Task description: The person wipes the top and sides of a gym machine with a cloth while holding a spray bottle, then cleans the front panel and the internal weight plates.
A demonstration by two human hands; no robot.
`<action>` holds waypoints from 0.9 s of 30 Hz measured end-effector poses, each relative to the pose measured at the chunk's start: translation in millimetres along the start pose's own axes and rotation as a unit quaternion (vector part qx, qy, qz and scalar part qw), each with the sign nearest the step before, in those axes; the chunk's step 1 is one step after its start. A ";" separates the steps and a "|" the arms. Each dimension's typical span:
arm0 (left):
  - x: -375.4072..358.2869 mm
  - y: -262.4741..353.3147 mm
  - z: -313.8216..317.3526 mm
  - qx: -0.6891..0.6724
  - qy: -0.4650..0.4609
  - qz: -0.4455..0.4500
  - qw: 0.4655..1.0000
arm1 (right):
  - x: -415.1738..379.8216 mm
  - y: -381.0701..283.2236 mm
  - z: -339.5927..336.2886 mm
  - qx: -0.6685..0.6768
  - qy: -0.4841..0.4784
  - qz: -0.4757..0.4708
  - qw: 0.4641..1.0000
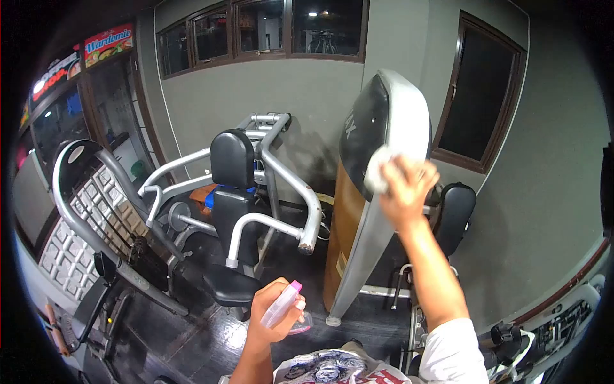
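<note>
My left hand (pixel 274 313) is wrapped round a spray bottle (pixel 281 306) with a pink nozzle and a clear body, held low in front of my shirt. Stretched forward, my right hand (pixel 409 185) grips a white cloth (pixel 380 169) against the upper part of a tall machine tower (pixel 409 105). That tower has a white-grey frame, a black top panel and a brown lower panel. The fingers partly cover the cloth.
A seated machine with a black backrest (pixel 232 159) and grey bars stands left of the tower. Farther left is a curved grey frame (pixel 64 173) with a weight stack. Behind the tower shows another black pad (pixel 455 217). Dumbbells (pixel 505 336) lie at the lower right.
</note>
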State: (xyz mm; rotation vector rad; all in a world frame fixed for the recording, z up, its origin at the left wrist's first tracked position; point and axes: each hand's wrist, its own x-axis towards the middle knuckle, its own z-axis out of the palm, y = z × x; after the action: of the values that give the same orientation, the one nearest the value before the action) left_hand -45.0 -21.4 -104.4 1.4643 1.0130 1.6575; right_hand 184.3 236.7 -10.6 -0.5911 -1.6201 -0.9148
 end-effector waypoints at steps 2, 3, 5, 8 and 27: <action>-1.2 -1.7 0.3 -0.003 0.013 -0.015 1.000 | 63.3 14.3 7.4 0.007 0.001 0.060 0.998; -2.2 -2.7 0.4 -0.007 0.023 -0.023 0.999 | 88.9 19.9 11.4 0.020 -0.004 0.068 0.997; -5.1 -5.8 -0.5 -0.005 0.034 -0.035 0.999 | 123.9 39.6 25.5 -0.001 -0.040 0.114 0.993; -8.6 -10.7 -3.5 0.005 0.043 -0.043 0.998 | 152.7 75.6 56.8 0.052 -0.076 0.189 0.978; -9.1 -7.9 -12.5 -0.021 0.044 0.011 0.999 | -121.6 -42.5 -14.9 0.026 -0.110 0.019 0.993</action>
State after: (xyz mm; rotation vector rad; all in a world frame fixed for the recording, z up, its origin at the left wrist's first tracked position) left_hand -56.3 -27.2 -116.3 1.3904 1.0065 1.7634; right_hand 189.7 211.1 -137.6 -0.7033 -1.8182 -0.7981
